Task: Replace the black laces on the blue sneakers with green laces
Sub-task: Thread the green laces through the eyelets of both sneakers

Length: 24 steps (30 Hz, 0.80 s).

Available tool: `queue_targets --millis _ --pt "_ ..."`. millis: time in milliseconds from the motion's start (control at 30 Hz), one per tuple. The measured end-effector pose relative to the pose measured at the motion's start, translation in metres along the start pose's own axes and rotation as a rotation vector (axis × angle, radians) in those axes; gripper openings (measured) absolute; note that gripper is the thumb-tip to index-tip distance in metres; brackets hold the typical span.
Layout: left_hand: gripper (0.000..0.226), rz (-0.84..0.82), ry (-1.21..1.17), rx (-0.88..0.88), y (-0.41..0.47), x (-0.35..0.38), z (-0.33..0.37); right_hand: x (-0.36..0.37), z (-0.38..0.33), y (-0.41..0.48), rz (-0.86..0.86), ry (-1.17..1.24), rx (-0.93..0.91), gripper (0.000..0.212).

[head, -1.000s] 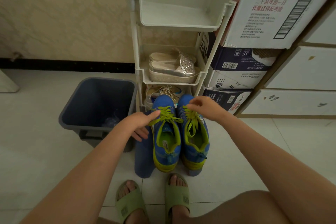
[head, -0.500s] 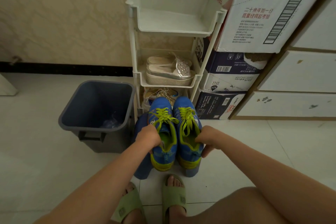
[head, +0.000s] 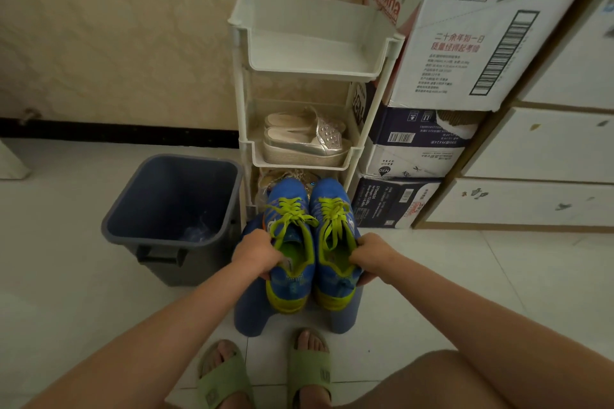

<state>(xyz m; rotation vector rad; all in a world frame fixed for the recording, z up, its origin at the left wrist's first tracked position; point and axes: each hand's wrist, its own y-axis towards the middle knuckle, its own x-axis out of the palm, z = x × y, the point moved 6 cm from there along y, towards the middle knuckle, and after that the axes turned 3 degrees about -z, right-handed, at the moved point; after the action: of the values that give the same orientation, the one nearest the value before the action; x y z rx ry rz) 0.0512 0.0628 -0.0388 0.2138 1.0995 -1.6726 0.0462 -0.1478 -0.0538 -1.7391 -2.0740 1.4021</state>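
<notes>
Two blue sneakers with yellow-green soles stand side by side on a blue stool (head: pixel 252 312), toes pointing away from me. Both carry green laces (head: pixel 292 209) tied over the tongue. My left hand (head: pixel 257 251) grips the collar of the left sneaker (head: pixel 289 282) from its outer side. My right hand (head: pixel 370 254) grips the collar of the right sneaker (head: pixel 335 279) from its outer side. No black laces are in view.
A dark grey bin (head: pixel 172 209) stands left of the stool. Behind the shoes is a white three-tier rack (head: pixel 312 76) with silver sandals (head: pixel 305 139) on its middle shelf. Cardboard boxes (head: pixel 448 60) and white drawers (head: pixel 538 159) fill the right. My green-slippered feet (head: pixel 309 372) are below.
My hands came down from the laces near the toes to the shoe collars and now grip them. The view tilted down slightly.
</notes>
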Motion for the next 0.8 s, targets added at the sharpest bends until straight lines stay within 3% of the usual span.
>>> queue_targets --millis 100,233,500,600,733,800 --pt "0.011 0.082 -0.057 0.067 -0.009 -0.022 0.011 -0.014 -0.014 -0.014 0.060 0.011 -0.096 0.033" --pt "0.013 0.273 0.057 0.206 -0.046 -0.067 0.042 -0.046 -0.040 -0.052 0.150 0.009 -0.252 0.026" --pt "0.020 0.420 -0.112 0.421 -0.111 -0.159 0.118 -0.121 -0.137 -0.144 0.308 -0.011 -0.560 0.024" --pt "0.023 0.425 -0.266 0.513 -0.103 -0.205 0.160 -0.156 -0.190 -0.155 0.373 0.006 -0.618 0.022" --pt "0.050 0.599 -0.216 0.536 -0.059 -0.261 0.207 -0.196 -0.265 -0.130 0.456 0.024 -0.642 0.028" --pt "0.044 0.662 -0.215 0.512 -0.037 -0.274 0.224 -0.207 -0.293 -0.107 0.473 0.011 -0.637 0.035"
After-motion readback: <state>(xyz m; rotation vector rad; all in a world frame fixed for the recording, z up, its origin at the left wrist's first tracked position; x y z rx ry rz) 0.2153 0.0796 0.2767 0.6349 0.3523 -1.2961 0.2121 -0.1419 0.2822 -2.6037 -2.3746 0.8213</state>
